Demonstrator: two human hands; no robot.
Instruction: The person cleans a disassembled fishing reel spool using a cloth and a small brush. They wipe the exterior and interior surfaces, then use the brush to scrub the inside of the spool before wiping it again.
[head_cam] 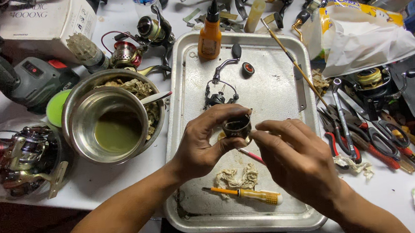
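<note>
L hand (201, 149) pinches a small dark metal cup-shaped part (237, 126), prob. a reel spool, thumb under and fingers wrapped over the rim, pressed tight on it. R hand (297, 161) comes in from the right, fingertips closed on a thin pink-handled tool (250, 155) that sticks out below the grip; tip looks to be at the part's lower edge, exact contact can't tell. Part is held in the air over the middle of the metal tray (185, 83), not resting on it.

Handling guess: part looks rigid, light, likely greasy so slippery; hold by the outer wall/rim as now, not the open mouth. Small enough to drop if the pinch loosens.

Around the grip: just below it a crumpled dirty rag (237, 178) and a yellow-orange screwdriver (245, 193) on the tray. Above it a reel body w/ handle (221, 88), and further up an orange bottle (209, 35). Left of the grip, off the tray, a steel bowl (110, 124) w/ greenish liquid set inside a bigger bowl. Right of the grip, well apart, a pile of pliers and scissors (367, 138).
</note>
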